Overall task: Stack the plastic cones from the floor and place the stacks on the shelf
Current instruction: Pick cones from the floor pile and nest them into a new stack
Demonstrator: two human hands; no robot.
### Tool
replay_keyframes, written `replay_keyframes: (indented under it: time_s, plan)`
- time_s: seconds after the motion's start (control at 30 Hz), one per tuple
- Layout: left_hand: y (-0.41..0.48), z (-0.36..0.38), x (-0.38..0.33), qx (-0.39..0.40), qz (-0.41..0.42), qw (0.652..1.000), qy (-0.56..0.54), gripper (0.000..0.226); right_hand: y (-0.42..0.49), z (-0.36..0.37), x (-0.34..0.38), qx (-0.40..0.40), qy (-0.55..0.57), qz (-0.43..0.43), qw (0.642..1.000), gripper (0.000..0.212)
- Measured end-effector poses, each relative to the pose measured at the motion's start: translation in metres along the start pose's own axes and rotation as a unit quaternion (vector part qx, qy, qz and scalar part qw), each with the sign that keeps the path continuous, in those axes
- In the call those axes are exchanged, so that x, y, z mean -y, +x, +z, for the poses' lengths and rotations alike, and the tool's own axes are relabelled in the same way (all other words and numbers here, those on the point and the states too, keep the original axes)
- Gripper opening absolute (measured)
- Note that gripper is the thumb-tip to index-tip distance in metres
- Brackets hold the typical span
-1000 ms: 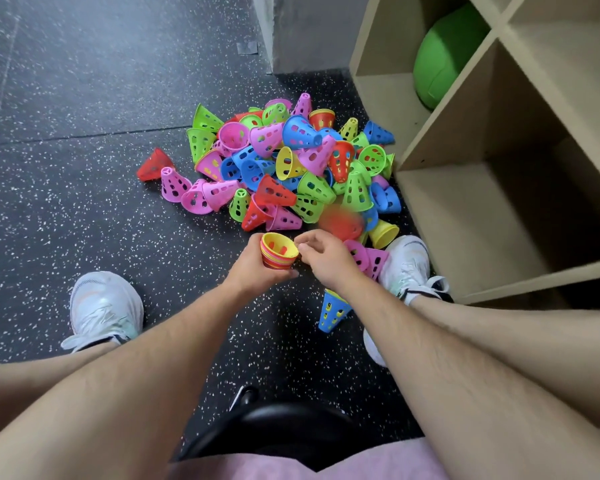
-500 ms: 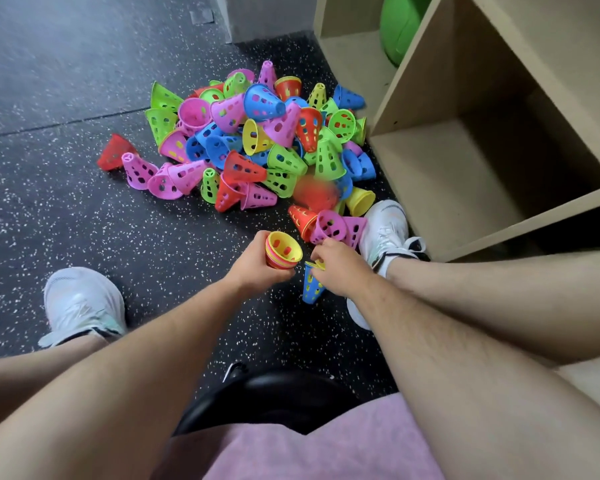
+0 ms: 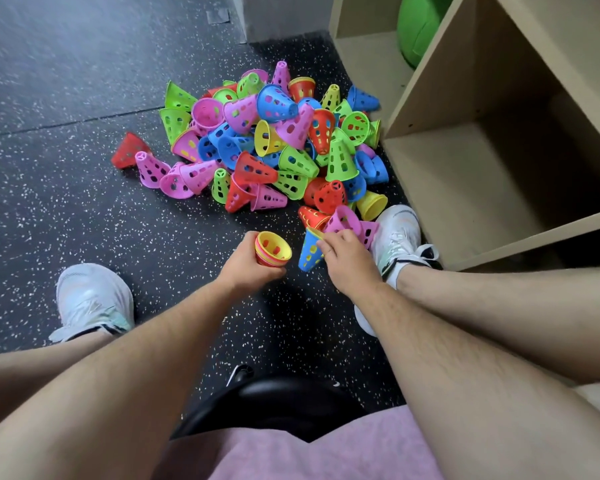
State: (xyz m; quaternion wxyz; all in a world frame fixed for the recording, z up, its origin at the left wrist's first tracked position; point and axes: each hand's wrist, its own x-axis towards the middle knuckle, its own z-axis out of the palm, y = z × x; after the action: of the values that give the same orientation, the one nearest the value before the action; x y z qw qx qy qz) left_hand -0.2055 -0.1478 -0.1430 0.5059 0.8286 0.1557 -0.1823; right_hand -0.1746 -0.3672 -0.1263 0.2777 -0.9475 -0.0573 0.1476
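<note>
A heap of perforated plastic cones (image 3: 274,140) in pink, green, blue, red and yellow lies on the dark speckled floor. My left hand (image 3: 245,261) grips a short stack of nested cones (image 3: 272,252), wide end up, yellow inside. My right hand (image 3: 347,259) pinches the rim of a blue cone with a yellow one nested in it (image 3: 310,251) at the near edge of the heap; a pink cone (image 3: 343,220) lies just behind the fingers. The beige shelf (image 3: 465,188) stands to the right with its lower compartment open.
My two white shoes (image 3: 90,299) (image 3: 395,233) rest on the floor either side of my hands. A green ball (image 3: 416,26) sits in a far shelf compartment. A black stool seat (image 3: 274,403) is under me. A grey wall corner (image 3: 274,12) stands behind the heap.
My right hand has dropped from beside the stack to the blue cone and taken hold of its rim. My left hand keeps holding the stack. The view has shifted slightly.
</note>
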Motion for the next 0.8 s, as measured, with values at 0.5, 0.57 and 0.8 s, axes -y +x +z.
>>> replay_keyframes:
  time_s: [0.5, 0.57, 0.8]
  plan:
    - [-0.004, 0.006, -0.013, 0.002, 0.023, 1.000, -0.006, 0.065, 0.007, 0.007, 0.040, 0.039, 0.048, -0.065, 0.996, 0.040]
    - [-0.004, 0.007, -0.015, 0.004, 0.025, 1.000, -0.001, 0.065, 0.006, 0.008, 0.040, 0.054, 0.049, -0.044, 0.996, 0.046]
    - [-0.002, 0.015, -0.020, 0.007, 0.026, 1.000, -0.007, 0.067, 0.004, -0.004, 0.032, -0.019, 0.054, -0.042, 0.997, 0.028]
